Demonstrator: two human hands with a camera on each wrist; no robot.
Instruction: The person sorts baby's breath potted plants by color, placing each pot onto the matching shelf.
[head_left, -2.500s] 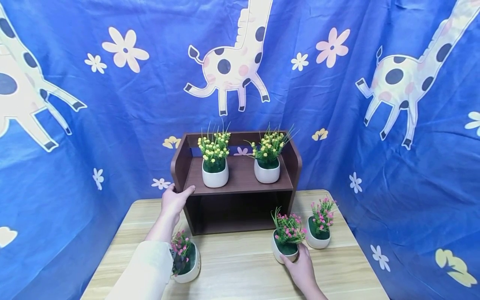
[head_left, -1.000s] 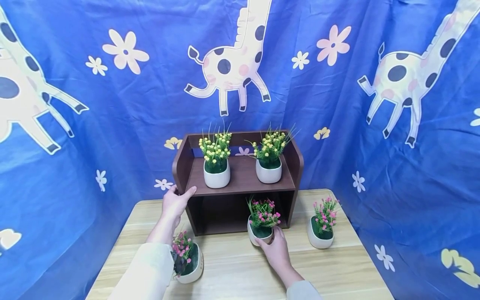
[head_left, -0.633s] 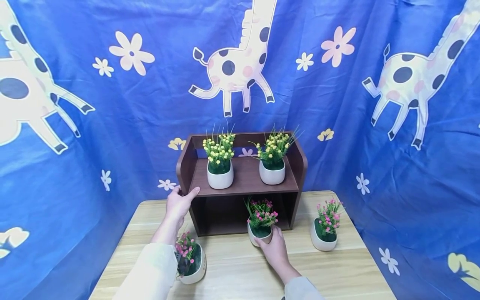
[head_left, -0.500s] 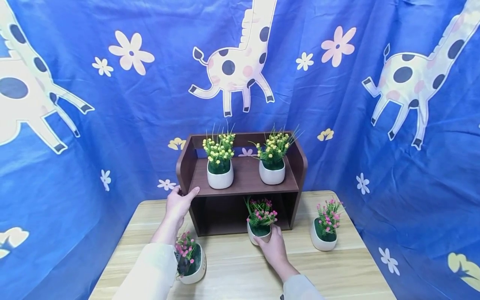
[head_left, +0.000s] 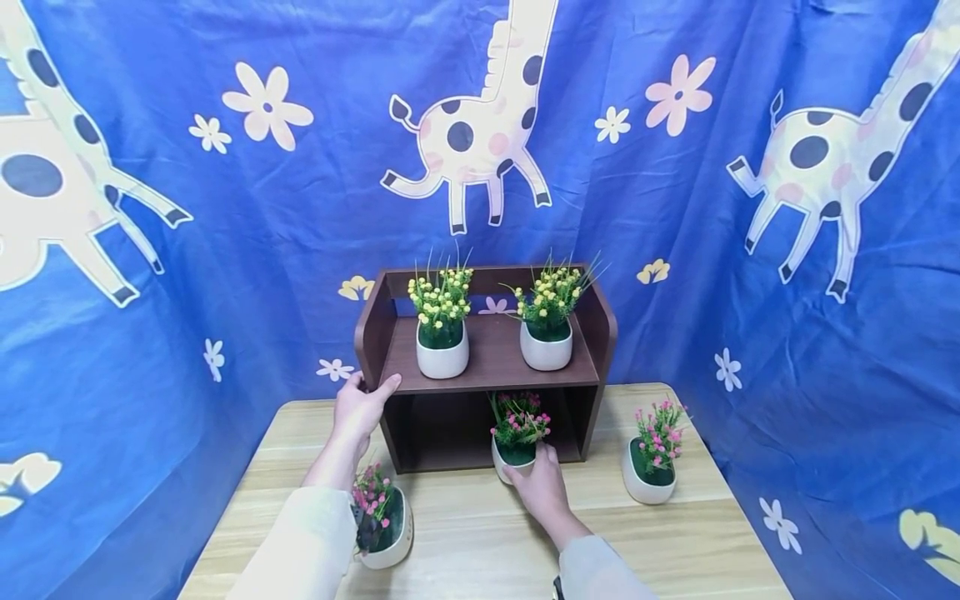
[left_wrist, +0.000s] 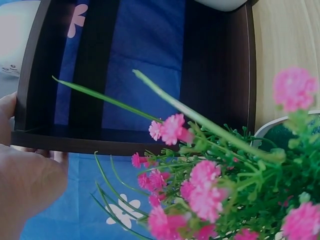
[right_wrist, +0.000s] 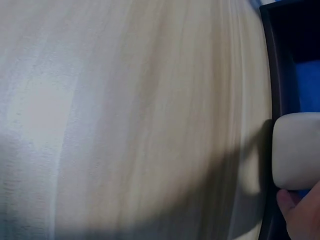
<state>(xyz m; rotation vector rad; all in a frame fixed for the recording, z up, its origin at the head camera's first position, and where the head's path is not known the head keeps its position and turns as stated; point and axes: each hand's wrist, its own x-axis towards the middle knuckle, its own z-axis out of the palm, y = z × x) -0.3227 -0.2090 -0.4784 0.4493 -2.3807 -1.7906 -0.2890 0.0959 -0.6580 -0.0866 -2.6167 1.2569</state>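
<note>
My left hand (head_left: 358,408) grips the left side of a dark brown two-tier shelf (head_left: 487,385), its thumb on the front edge of the upper board. At the mouth of the lower compartment, right of centre, my right hand (head_left: 540,485) holds a pink-flowered potted plant (head_left: 517,421) by its white pot. The right wrist view shows this white pot (right_wrist: 297,150) at the shelf's front edge, with fingertips beside it. Two yellow-flowered potted plants (head_left: 441,308) (head_left: 547,304) stand apart on the upper board.
A second pink-flowered potted plant (head_left: 384,521) stands on the wooden table (head_left: 465,542) beside my left forearm. Another pink-flowered plant (head_left: 651,454) stands right of the shelf. Behind hangs a blue curtain (head_left: 315,208) with giraffes and flowers.
My right hand has carried the pink-flowered plant leftward from beside the right-hand plant to the lower compartment's opening, then slightly farther in. My left hand keeps its grip on the shelf.
</note>
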